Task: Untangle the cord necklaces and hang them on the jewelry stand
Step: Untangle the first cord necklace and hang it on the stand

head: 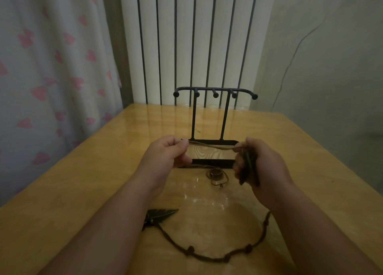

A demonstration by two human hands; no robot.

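Thin tan cord necklaces [211, 147] run taut between our two hands, just above the base of the black metal jewelry stand [215, 91]. Our left hand [165, 153] pinches the strands between thumb and forefinger, with the other fingers curled under. Our right hand [261, 166] is closed around the other end of the strands, together with a dark, elongated pendant [247, 166] that hangs down across the palm. We cannot tell the pendant's exact shape.

A lower strand leaves our left hand and drops to a round ring-shaped pendant [215, 173]. This pendant lies on the glossy yellow wooden table [62, 191] with a small coil of cord beside it, just in front of the stand's base.

Nearer to us, a second necklace lies flat on the table, apart from both hands. Its dark brown braided cord with knots [207, 258] curves in a wide arc beneath our forearms. It ends at a dark metal feather-shaped pendant [163, 213] beside our left forearm.

The stand is upright near the middle of the table. Two thin posts rise from its rectangular frame base to a top bar with five ball-tipped hooks. Behind it we see a white ribbed radiator [207, 36], and to the left a pale curtain with pink hearts [51, 67].
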